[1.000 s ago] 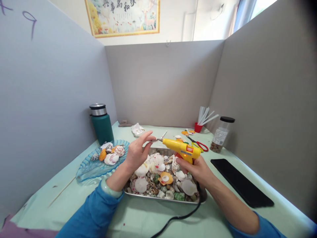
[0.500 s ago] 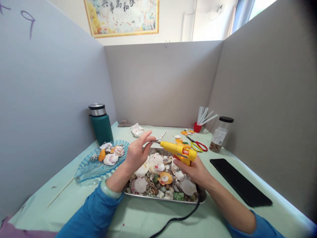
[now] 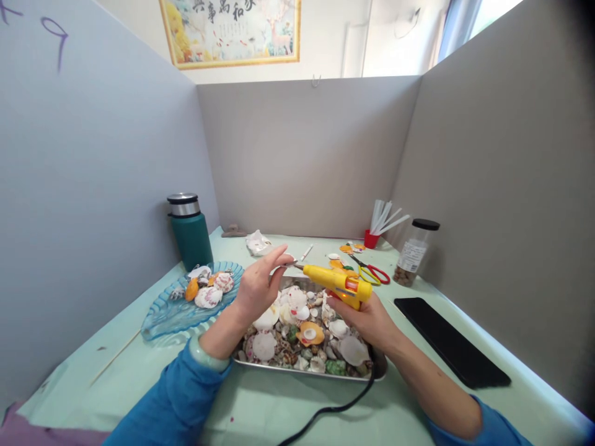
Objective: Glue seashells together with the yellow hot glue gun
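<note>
My right hand [image 3: 372, 319] is wrapped round the grip of a yellow hot glue gun [image 3: 332, 280], its nozzle pointing left. Between the thumb and fingers of my left hand [image 3: 260, 282] is a small whitish shell [image 3: 289, 264], mostly hidden by the fingertips. The nozzle tip is right at that piece; whether they touch I cannot tell. Beneath both hands stands a metal tray [image 3: 297, 373] full of shells and small stones, among them an orange shell [image 3: 318, 334]. The glue gun's black cord [image 3: 334, 409] runs over the tray's front edge.
On the left are a blue glass dish [image 3: 158, 325] with shells and a green bottle [image 3: 190, 238]. Scissors [image 3: 379, 275], a red cup [image 3: 370, 239] of glue sticks, a black-lidded jar [image 3: 411, 254] and a black slab [image 3: 450, 341] stand or lie right. Grey partitions [image 3: 307, 155] enclose the table.
The glue gun has shifted very slightly to the right, its nozzle still at the piece in my left hand. Both hands keep their grip.
</note>
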The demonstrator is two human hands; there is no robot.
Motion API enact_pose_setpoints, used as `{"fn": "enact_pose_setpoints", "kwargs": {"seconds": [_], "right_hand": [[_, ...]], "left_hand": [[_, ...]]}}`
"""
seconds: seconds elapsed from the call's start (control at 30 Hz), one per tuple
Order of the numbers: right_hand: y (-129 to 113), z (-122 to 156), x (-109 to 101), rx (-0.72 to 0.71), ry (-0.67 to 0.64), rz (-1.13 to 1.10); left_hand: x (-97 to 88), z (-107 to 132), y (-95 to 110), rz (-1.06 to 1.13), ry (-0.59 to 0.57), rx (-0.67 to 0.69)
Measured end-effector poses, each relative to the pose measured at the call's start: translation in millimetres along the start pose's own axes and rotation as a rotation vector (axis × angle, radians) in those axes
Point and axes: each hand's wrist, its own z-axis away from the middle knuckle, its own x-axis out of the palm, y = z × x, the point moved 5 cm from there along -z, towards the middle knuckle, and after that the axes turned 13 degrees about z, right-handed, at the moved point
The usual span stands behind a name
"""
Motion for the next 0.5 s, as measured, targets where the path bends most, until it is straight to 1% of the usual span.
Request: {"fn": "enact_pose_setpoints", "kwargs": {"seconds": [0.1, 0.27, 0.5], "right_hand": [[-1.1, 0.1, -0.3, 0.0, 0.004, 0.008], [-2.3, -0.9, 1.0, -0.017, 0.004, 0.012], [-4.1, -0.4, 2.0, -0.035, 0.008, 0.027]], "left_hand": [[0.6, 0.3, 0.9, -0.008, -0.002, 0.011], [1.7, 0.8, 0.1, -0.01, -0.012, -0.019], [3.1, 0.9, 0.0, 0.018, -0.032, 0.003]]}}
